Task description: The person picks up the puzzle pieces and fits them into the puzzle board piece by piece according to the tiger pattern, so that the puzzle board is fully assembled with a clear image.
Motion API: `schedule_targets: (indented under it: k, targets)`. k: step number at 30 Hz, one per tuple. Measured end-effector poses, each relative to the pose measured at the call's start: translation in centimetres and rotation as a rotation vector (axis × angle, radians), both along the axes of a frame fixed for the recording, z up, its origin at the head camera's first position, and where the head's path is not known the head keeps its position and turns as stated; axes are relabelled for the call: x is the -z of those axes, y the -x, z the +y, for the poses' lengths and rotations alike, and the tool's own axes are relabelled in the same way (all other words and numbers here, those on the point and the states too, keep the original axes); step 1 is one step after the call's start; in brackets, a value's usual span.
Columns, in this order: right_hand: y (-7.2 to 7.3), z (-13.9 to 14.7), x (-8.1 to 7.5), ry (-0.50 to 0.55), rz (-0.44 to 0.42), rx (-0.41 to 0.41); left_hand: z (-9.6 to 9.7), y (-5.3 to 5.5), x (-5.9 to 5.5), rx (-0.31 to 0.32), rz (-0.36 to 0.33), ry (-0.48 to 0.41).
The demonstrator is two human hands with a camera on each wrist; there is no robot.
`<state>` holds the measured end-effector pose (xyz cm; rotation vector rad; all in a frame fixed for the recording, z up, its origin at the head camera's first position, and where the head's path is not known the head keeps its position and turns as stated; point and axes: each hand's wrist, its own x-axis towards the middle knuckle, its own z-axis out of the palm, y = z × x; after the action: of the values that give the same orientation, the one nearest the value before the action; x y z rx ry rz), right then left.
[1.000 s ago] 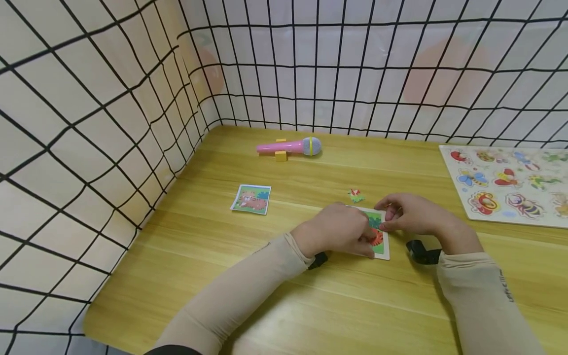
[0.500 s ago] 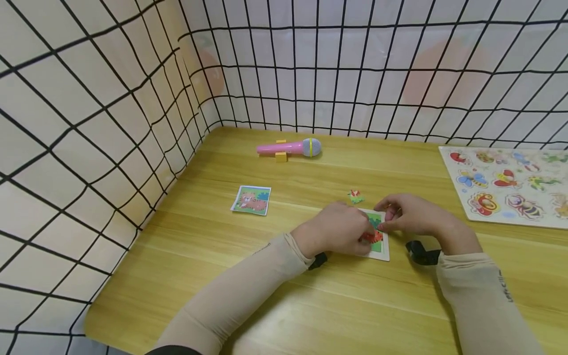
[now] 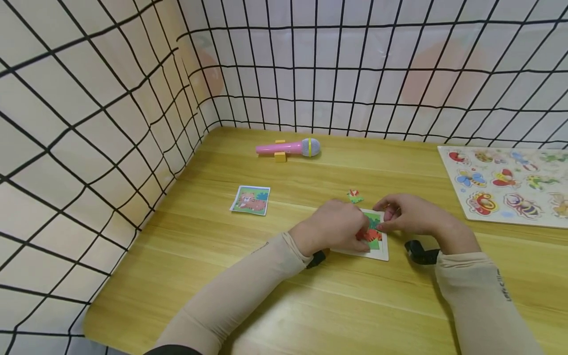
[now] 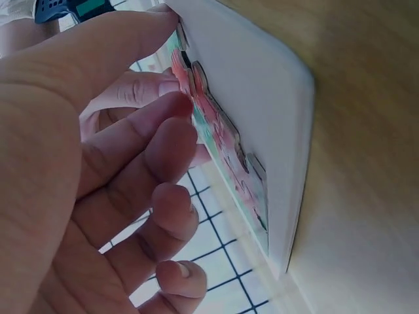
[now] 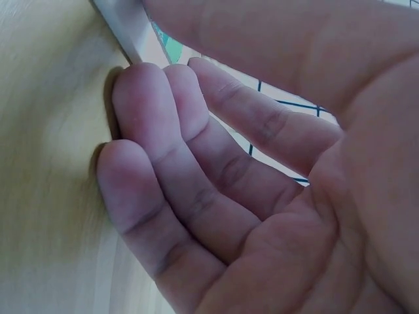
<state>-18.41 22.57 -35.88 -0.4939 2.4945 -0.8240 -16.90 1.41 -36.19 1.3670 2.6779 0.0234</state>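
A small white-bordered puzzle board [image 3: 380,253] lies on the table between both hands. Green and red-orange puzzle pieces [image 3: 373,234] sit in it. My left hand [image 3: 339,226] reaches over its left part, hiding that side. In the left wrist view, the left hand's bent fingertips touch reddish pieces [image 4: 219,124], some standing slightly proud, while the thumb rests near the board's edge, apart from the fingers. My right hand [image 3: 419,214] holds the board's right edge, thumb above and fingers against the side. Just beyond the board is a loose puzzle piece [image 3: 354,195], red and green.
A small picture card [image 3: 251,200] with an animal on it lies to the left. Farther back is a pink toy microphone [image 3: 288,148] beside yellow blocks [image 3: 280,157]. A large insect picture board [image 3: 506,185] lies at the right. Black netting [image 3: 315,66] borders the table's back and left.
My left hand has shifted slightly left, and its fingers have drawn back a little, uncovering more of the red-orange pieces. The right hand stays at the board's edge.
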Motion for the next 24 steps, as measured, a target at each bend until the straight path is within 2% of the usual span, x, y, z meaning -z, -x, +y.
schedule_targets:
  k: [6,13,16,24]
  targets:
    - [0.04,0.02,-0.02,0.005,-0.003,0.002,0.0,-0.02,0.11,-0.004,-0.013,-0.016]
    - [-0.01,-0.05,0.04,0.012,-0.019,0.006,0.04,0.0,0.49,0.007,-0.122,-0.065]
    - [-0.01,-0.08,0.07,0.008,-0.022,0.01,0.09,-0.02,0.63,0.017,-0.148,-0.071]
    - [0.06,-0.08,0.07,0.002,-0.018,0.009,0.2,-0.31,0.34,0.025,-0.107,-0.048]
